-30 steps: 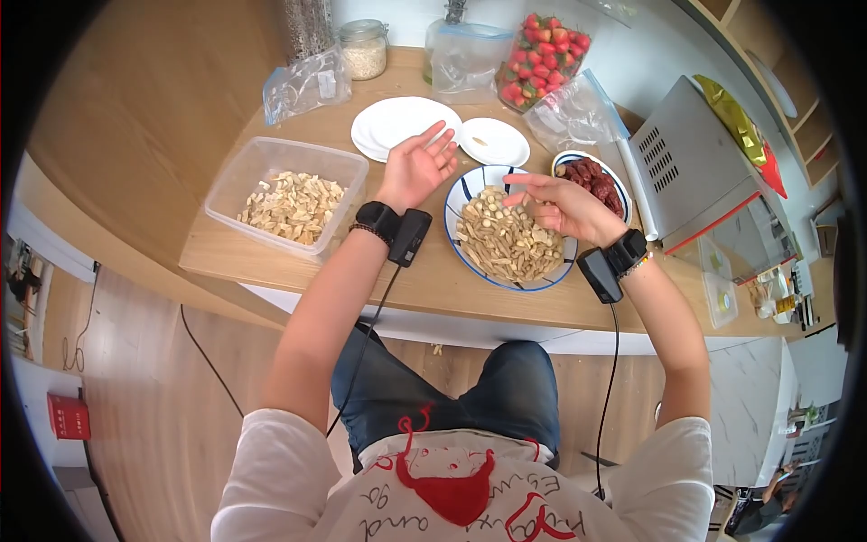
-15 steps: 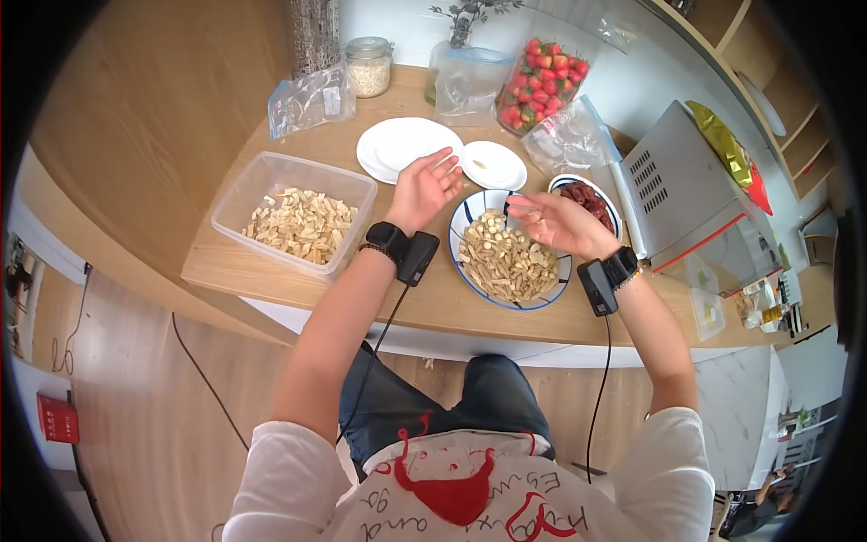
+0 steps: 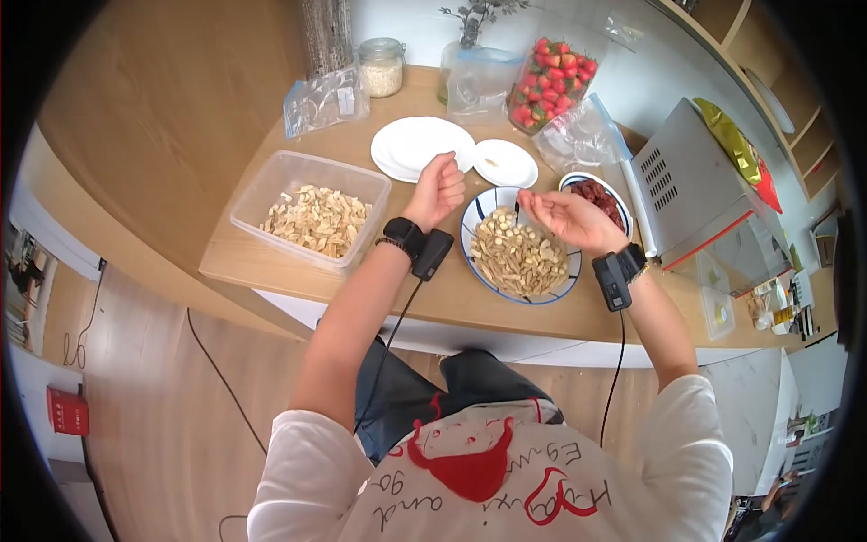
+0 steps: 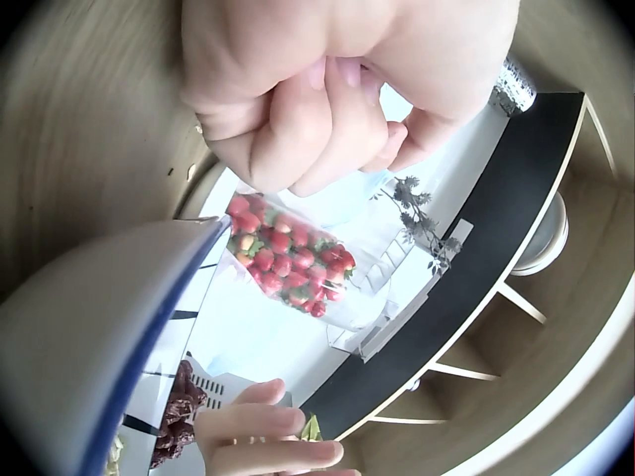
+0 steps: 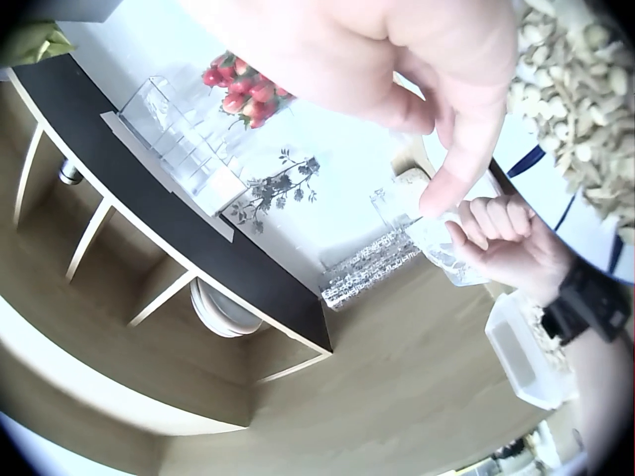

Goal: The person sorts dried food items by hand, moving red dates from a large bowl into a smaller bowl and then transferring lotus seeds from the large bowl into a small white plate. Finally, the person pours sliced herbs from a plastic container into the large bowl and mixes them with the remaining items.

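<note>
My left hand (image 3: 438, 191) is raised between the clear plastic container (image 3: 325, 172) and the blue-rimmed bowl (image 3: 466, 239), its fingers curled in toward the palm. Nothing shows inside that hand in the left wrist view. Over the bowl's far right side hovers my right hand (image 3: 573, 221), palm turned inward, fingers relaxed and slightly bent, holding nothing visible. The bowl holds pale dried strips (image 3: 519, 266) with a cluster of round, cream pieces (image 3: 504, 224) at its far side. Flat, pale dried slices (image 3: 316, 221) lie in the container.
Behind the hands are large white plates (image 3: 406, 140) and a small white plate (image 3: 519, 170) with one slice. A bowl of dark red, wrinkled dried fruit (image 3: 598, 194) stands right. Further back are strawberries (image 3: 553, 81), plastic bags (image 3: 325, 101) and a glass jar (image 3: 380, 70).
My left hand has curled its fingers, which were spread and straight before. The right hand stays over the bowl, its fingers bent a little more. The head view has shifted slightly.
</note>
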### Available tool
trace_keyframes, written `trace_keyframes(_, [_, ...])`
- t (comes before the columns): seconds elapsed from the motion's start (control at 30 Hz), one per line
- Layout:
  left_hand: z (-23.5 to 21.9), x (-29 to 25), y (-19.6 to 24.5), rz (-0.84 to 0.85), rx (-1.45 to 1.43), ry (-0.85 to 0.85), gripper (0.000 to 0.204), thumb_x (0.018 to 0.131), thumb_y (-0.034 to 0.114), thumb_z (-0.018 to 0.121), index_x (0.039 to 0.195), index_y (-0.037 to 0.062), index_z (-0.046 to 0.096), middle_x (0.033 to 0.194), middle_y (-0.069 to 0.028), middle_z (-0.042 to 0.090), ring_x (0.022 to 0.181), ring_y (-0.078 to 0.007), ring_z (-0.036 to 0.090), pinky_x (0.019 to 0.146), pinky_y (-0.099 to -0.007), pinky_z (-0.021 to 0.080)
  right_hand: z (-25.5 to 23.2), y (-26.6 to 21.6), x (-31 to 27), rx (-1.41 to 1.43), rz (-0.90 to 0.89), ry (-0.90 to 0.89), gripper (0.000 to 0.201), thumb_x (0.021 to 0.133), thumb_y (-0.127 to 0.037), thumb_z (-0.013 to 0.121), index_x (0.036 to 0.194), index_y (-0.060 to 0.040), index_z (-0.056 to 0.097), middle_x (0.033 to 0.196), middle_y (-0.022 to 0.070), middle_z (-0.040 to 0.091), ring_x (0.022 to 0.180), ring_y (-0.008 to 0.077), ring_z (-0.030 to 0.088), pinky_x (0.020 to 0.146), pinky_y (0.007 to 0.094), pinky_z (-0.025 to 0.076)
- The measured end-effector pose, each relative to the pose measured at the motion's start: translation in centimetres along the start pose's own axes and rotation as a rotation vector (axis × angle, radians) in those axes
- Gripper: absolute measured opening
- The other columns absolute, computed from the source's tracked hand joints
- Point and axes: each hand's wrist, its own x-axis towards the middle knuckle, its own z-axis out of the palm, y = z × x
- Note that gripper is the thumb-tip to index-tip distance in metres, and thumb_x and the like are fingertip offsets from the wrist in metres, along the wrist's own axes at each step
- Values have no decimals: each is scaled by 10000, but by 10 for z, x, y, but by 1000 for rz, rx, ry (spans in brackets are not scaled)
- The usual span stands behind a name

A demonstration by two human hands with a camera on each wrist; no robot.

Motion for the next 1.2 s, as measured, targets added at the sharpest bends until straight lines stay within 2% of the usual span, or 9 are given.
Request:
trace_keyframes(0.03, [0, 1, 1, -8, 25, 14, 417, 915, 272, 511, 580, 184, 278, 502, 82, 186, 394, -53, 157, 361, -220, 136, 11, 9, -5, -75, -78, 122, 307, 955, -15, 338, 1214, 148, 373, 1141, 192, 493, 1003, 210, 552, 790, 225, 528])
trace_keyframes(0.17, [5, 3, -1, -47, 123, 56, 430, 922, 247, 516, 577, 189, 268, 505, 89, 188, 397, -42, 152, 349, -205, 123, -2, 0, -12, 168, 129, -50, 270, 988, -102, 329, 1153, 100, 401, 931, 105, 479, 664, 102, 503, 521, 195, 455])
trace_keyframes(0.27, [8, 5, 0, -35, 177, 79, 423, 920, 240, 523, 586, 191, 269, 510, 93, 198, 396, -37, 156, 347, -202, 123, -10, -11, -22, 387, 129, -196, 270, 999, -161, 332, 1104, 75, 411, 868, 93, 473, 609, 92, 488, 476, 175, 420])
trace_keyframes(0.4, [7, 5, -5, -1, 213, 148, 397, 922, 234, 522, 607, 191, 284, 514, 95, 215, 393, -32, 164, 344, -202, 124, -13, -15, -15, -142, 37, -292, 228, 995, -192, 365, 918, -2, 465, 692, 11, 450, 431, 44, 377, 335, 182, 297])
trace_keyframes(0.43, [6, 5, -7, 9, 206, 145, 387, 923, 231, 518, 613, 191, 289, 513, 95, 217, 391, -31, 168, 345, -203, 125, -12, -13, -11, -500, -159, -60, 215, 983, -202, 407, 867, -41, 489, 646, -28, 446, 384, 29, 337, 311, 175, 249])
trace_keyframes(0.47, [6, 7, -8, 26, 206, 132, 378, 924, 228, 515, 618, 191, 294, 512, 95, 218, 390, -30, 171, 345, -204, 126, -11, -11, -5, -828, -267, 122, 235, 963, -240, 462, 815, -65, 514, 617, -47, 435, 384, 22, 302, 328, 174, 220])
trace_keyframes(0.6, [12, 4, -6, 21, 241, 170, 398, 921, 245, 513, 597, 196, 286, 503, 94, 208, 387, -36, 162, 348, -212, 124, -5, 2, 10, -1412, -520, 214, 305, 941, -302, 511, 723, -87, 520, 570, -88, 383, 457, 15, 276, 413, 173, 196])
trace_keyframes(0.9, [14, 3, -5, 40, 162, 117, 415, 913, 237, 515, 583, 196, 265, 510, 90, 198, 399, -43, 161, 366, -222, 122, -8, -10, -9, -1869, -291, -8, 184, 904, -202, 565, 926, -34, 638, 643, -27, 552, 580, 37, 464, 526, 190, 359])
trace_keyframes(1.2, [10, 4, -3, 55, 105, 135, 412, 923, 254, 506, 590, 192, 272, 510, 86, 199, 395, -46, 163, 359, -222, 121, -20, -14, -33, -2020, -568, 75, 205, 827, -203, 655, 855, -2, 625, 732, 63, 634, 691, 129, 591, 641, 271, 456])
